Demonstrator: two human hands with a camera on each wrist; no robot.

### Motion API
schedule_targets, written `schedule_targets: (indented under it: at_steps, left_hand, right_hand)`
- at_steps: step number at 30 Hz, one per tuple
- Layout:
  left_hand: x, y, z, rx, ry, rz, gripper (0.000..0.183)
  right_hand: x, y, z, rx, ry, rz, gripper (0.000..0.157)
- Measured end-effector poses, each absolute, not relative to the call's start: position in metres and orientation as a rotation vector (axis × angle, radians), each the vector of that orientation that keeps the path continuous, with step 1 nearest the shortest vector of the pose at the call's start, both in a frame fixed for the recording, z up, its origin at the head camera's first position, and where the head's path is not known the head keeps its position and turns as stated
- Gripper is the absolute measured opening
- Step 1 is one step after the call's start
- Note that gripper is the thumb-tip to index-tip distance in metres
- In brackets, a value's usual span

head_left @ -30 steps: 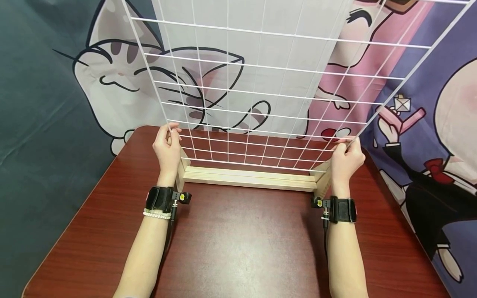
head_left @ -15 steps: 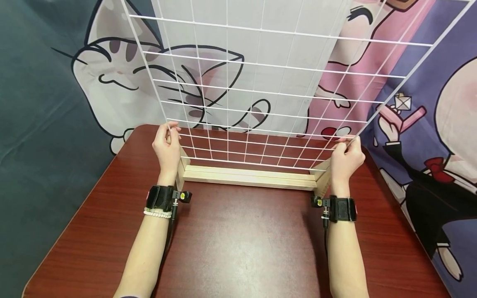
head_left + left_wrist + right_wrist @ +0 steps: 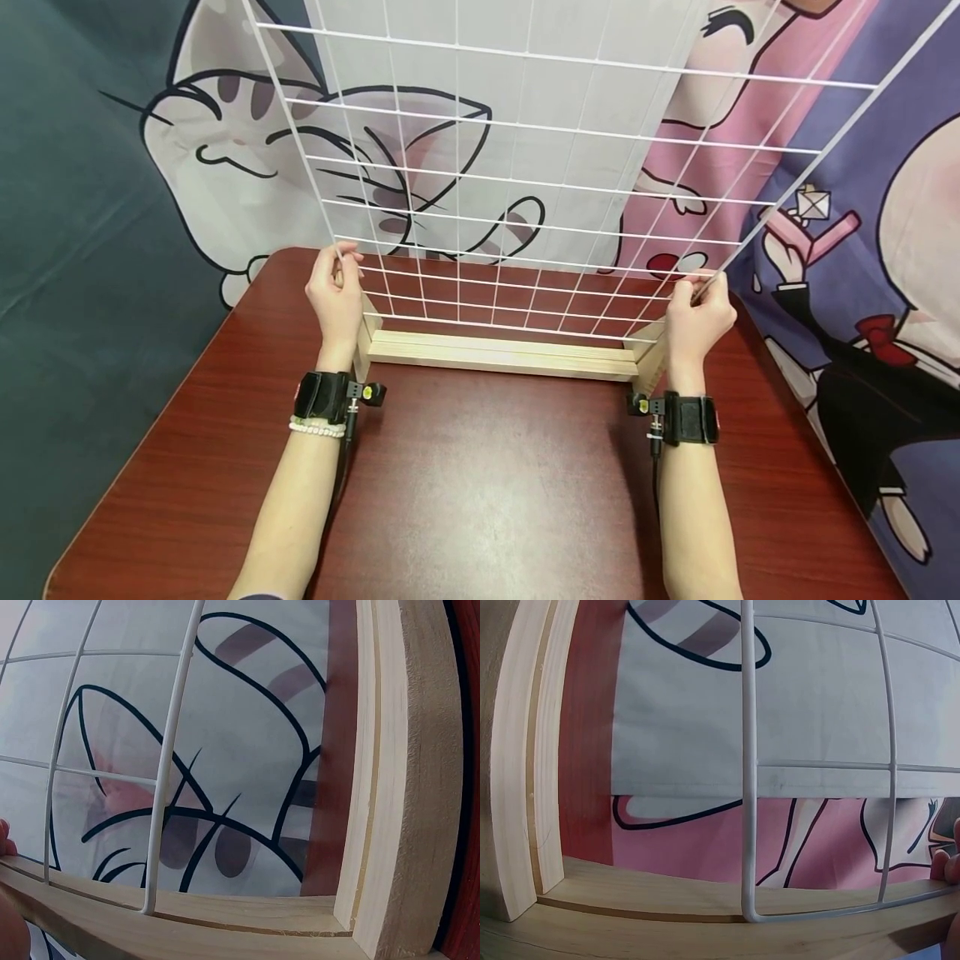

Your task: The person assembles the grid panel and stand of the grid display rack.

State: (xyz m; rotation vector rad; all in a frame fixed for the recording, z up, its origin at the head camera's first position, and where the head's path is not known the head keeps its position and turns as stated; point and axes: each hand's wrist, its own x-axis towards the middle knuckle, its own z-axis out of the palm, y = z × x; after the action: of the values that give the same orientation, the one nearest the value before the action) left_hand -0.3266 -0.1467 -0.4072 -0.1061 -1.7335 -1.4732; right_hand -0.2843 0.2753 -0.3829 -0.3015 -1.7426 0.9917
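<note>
A white wire grid panel (image 3: 458, 174) stands over a pale wooden frame, its upper part cut off in the head view. My left hand (image 3: 336, 293) pinches the panel's left side wire near the wooden left post (image 3: 363, 354). On the other side my right hand (image 3: 699, 321) pinches the right side wire at the right post (image 3: 651, 367). In both wrist views the panel's lower corner sits at the groove of the wooden side piece (image 3: 652, 934). A gap separates the bottom wire (image 3: 171, 742) from the grooved wooden base bar (image 3: 382, 765). Fingertips show only partly there.
The frame stands on a reddish-brown table (image 3: 487, 483). Behind it hangs a printed cloth backdrop (image 3: 240, 183) with cartoon figures. Each wrist wears a black strap with a small camera, and cables run down along the forearms.
The whole head view has shifted slightly upward. Both hands keep their hold, and the panel and frame stay in the same place relative to each other.
</note>
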Motion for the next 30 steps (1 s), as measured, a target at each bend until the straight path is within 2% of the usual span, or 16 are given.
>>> schedule_targets:
  at_steps: [7, 14, 30]
  left_hand:
    - [-0.325, -0.143, -0.401, -0.093, -1.713, -1.464, 0.017]
    - [-0.303, -0.135, -0.38, -0.123, -1.707, -1.464, 0.017]
    - [-0.3, -0.136, -0.381, -0.149, -1.733, -1.564, 0.025]
  right_hand:
    - [-0.283, 0.274, -0.381, -0.29, -1.753, 0.983, 0.012]
    - [-0.281, 0.274, -0.382, -0.254, -1.802, 0.94, 0.017]
    - [-0.277, 0.277, -0.384, -0.189, -1.866, 0.897, 0.02]
